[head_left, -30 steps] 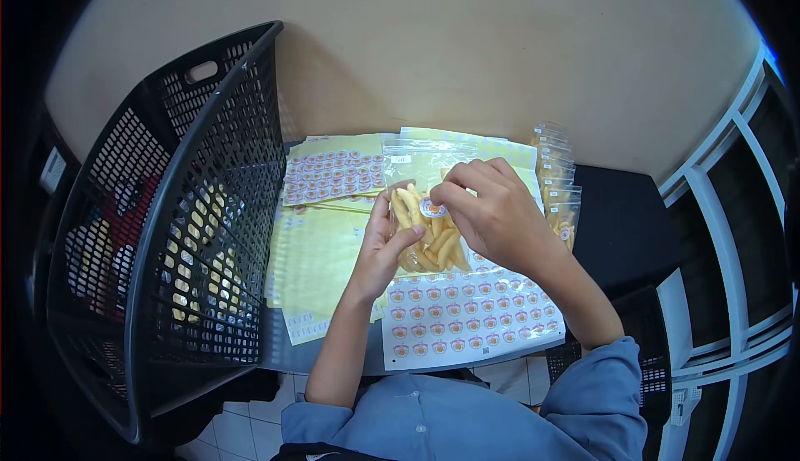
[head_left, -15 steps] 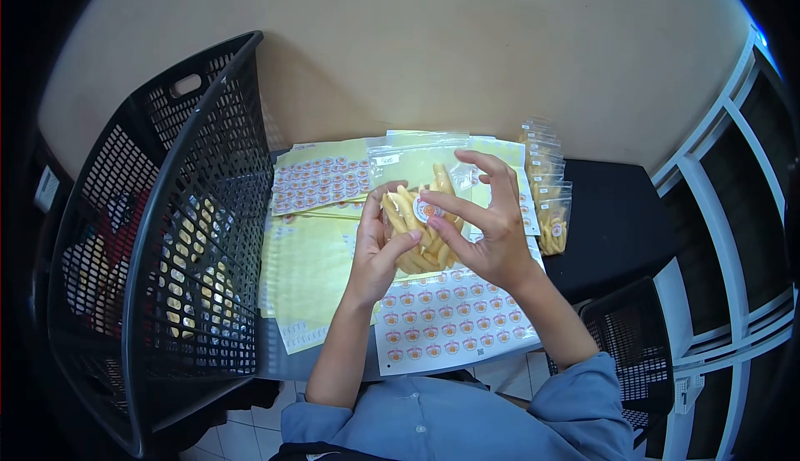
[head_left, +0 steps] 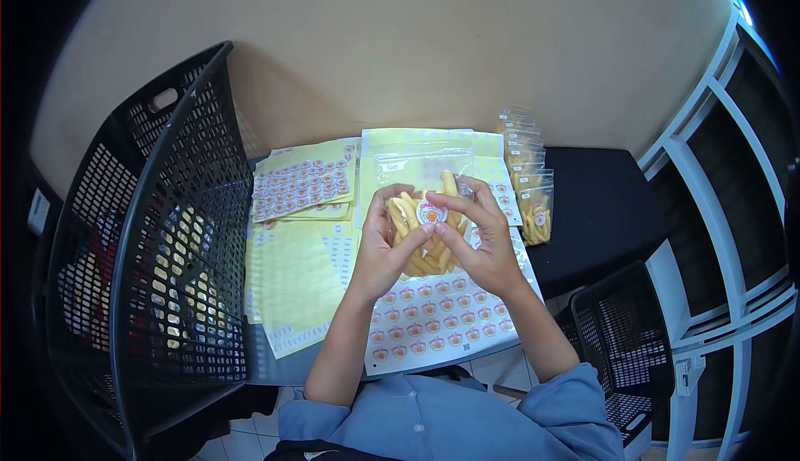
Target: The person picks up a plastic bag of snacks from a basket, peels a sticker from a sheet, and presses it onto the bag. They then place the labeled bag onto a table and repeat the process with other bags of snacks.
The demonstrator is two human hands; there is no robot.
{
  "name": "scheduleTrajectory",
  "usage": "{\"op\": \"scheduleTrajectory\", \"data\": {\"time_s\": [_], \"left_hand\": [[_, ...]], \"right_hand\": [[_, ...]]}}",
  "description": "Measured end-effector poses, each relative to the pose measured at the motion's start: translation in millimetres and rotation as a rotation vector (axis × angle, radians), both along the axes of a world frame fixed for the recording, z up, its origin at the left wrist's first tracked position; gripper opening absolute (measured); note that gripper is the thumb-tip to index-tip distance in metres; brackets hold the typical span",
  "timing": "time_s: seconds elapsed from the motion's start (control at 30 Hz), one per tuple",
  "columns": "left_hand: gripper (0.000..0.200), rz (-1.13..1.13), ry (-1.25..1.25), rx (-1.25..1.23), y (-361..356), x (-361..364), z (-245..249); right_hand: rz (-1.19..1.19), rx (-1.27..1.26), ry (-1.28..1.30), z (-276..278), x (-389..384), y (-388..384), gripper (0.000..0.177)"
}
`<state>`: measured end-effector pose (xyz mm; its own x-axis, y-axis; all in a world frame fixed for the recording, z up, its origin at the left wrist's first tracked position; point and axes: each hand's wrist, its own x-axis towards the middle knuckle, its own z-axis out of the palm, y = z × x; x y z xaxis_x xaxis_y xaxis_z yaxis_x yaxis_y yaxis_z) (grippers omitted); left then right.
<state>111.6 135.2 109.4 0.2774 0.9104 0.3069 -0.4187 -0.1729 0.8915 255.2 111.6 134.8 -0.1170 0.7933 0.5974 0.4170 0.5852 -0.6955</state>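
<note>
Between my hands is a clear zip bag (head_left: 425, 165) of pale yellow stick snacks, with a small white label near its top. A round printed sticker (head_left: 432, 211) lies on the bag's front. My left hand (head_left: 385, 240) grips the bag's left side, its thumb pressing at the sticker's lower edge. On the right side, my right hand (head_left: 479, 232) holds the bag too, with index finger and thumb on the sticker. Under the bag lies a white sheet of round stickers (head_left: 437, 319).
Tall black plastic baskets (head_left: 179, 236) stand on the left, with filled bags showing through the mesh. Yellow backing sheets (head_left: 292, 269) and a partly used sticker sheet (head_left: 304, 186) lie left of centre. A row of filled bags (head_left: 533, 211) stands at right, beside a black-covered table (head_left: 600, 202).
My right hand has come down onto the bag, its fingers pressing the sticker. My left thumb has moved up to the sticker. The whole view has shifted slightly.
</note>
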Motion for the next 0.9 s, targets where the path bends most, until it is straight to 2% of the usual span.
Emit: {"op": "scheduleTrajectory", "data": {"time_s": [0.07, 0.17, 0.43, 0.57, 0.73, 0.9], "left_hand": [[0.045, 0.001, 0.002, 0.01, -1, 3, -3], [0.043, 0.001, -0.003, 0.027, -6, 7, 0], [0.043, 0.003, 0.01, 0.073, -11, 20, -2], [0.042, -0.025, -0.003, 0.014, -13, 27, -3], [0.037, -0.064, -0.037, -0.07, -11, 42, -8], [0.035, -0.054, 0.031, 0.022, -13, 59, -10]], "right_hand": [[0.089, -0.098, 0.109, 1, 2, -3, 0.029], [0.118, -0.106, 0.196, -6, 6, -2, 0.03], [0.074, -0.15, 0.377, -12, 9, -8, 0.038], [0.111, -0.188, 0.464, -18, 18, -8, 0.043], [0.129, -0.213, 0.497, -22, 35, -11, 0.041], [0.039, -0.11, 0.438, -25, 47, -13, 0.037]]}}
